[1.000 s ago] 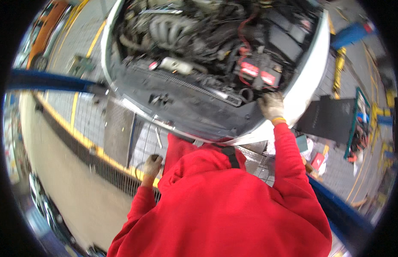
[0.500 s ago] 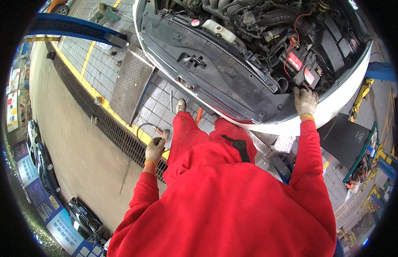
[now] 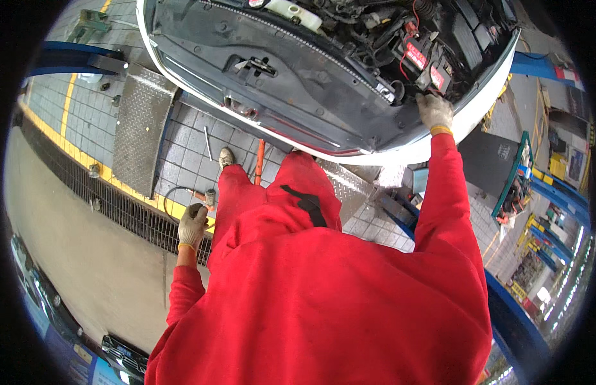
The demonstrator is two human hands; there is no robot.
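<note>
My right hand [image 3: 434, 110], in a pale work glove, reaches to the front corner of a white car's open engine bay [image 3: 272, 102]. Its fingers bend down over the dark edge beside the battery [image 3: 416, 56] and a black air duct; their tips are hidden. A red wire [image 3: 402, 65] runs close by. My left hand [image 3: 193, 226], gloved too, is held out low on my left, away from the car. Its fingers curl in toward the thumb, and whatever they may hold is too small to make out. Below it on the floor lies a tool with a hose [image 3: 210, 197].
A ridged metal ramp plate [image 3: 142, 131] lies on the tiled floor, beside a long drain grate [image 3: 67, 173]. Blue lift arms [image 3: 67, 58] reach in from the sides. An orange bar [image 3: 260, 160] stands near my feet. At right is a dark board [image 3: 490, 163] by a tool tray.
My view has turned and shifted, so the car sits higher and further left in the picture. My right hand stays at the engine bay corner; the left remains out at my side, curled.
</note>
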